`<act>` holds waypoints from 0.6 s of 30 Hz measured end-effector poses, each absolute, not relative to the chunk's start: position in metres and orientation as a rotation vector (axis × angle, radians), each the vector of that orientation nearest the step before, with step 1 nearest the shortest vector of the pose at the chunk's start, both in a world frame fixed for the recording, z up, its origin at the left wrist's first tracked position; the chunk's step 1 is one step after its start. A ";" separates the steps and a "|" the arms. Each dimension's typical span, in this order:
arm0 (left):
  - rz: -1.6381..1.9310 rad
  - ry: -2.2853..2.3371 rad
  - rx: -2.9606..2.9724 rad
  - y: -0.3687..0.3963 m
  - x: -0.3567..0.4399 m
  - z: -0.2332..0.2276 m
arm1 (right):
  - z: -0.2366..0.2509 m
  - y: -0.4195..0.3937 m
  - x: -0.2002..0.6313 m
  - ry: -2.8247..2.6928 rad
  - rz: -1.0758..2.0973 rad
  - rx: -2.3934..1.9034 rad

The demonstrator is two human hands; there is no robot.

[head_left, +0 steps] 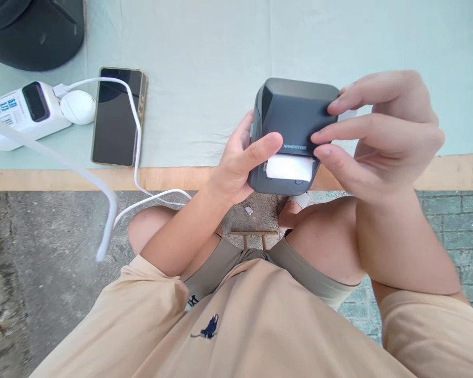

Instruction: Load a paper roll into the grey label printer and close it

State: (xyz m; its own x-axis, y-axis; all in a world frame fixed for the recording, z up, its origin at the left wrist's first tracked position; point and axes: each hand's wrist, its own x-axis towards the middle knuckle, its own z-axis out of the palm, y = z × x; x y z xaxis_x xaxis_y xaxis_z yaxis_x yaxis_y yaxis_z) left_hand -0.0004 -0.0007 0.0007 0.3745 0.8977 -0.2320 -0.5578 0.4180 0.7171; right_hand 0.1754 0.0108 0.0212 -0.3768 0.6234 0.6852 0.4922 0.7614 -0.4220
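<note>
A black label printer [295,118] marked NIIMBOT is held up over the table's front edge. A white strip of label paper [289,167] sticks out of the slot near its lower end. My left hand [242,163] wraps round the printer's left side, thumb lying over the front. At the right edge, my right hand [382,136] has its thumb and fingertips bent against the casing, close to the paper slot. Behind those fingers a small whitish bit shows, too blurred to name.
Left on the pale cloth [197,68] are a dark-screened phone [114,126], a white power bank [43,107] with a white cable [132,105], and a black rounded object [35,37]. The cable hangs over the wooden table edge [173,178]. A paper scrap [248,210] lies below.
</note>
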 end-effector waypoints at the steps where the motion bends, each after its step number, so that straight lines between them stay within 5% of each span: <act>1: 1.011 0.651 0.603 -0.001 0.000 0.001 | 0.021 0.007 0.171 -2.020 0.142 -0.873; 18: 1.062 0.666 0.730 0.000 0.000 0.000 | 0.034 -0.004 0.161 -2.072 0.250 -1.282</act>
State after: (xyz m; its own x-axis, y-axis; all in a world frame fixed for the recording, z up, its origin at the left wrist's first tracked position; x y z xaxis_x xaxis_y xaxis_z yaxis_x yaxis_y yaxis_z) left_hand 0.0001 0.0001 0.0000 0.3429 0.9300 -0.1320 -0.5232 0.3058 0.7955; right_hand 0.1607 -0.0041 0.0336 -0.2850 0.8488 0.4452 0.7189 0.4965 -0.4865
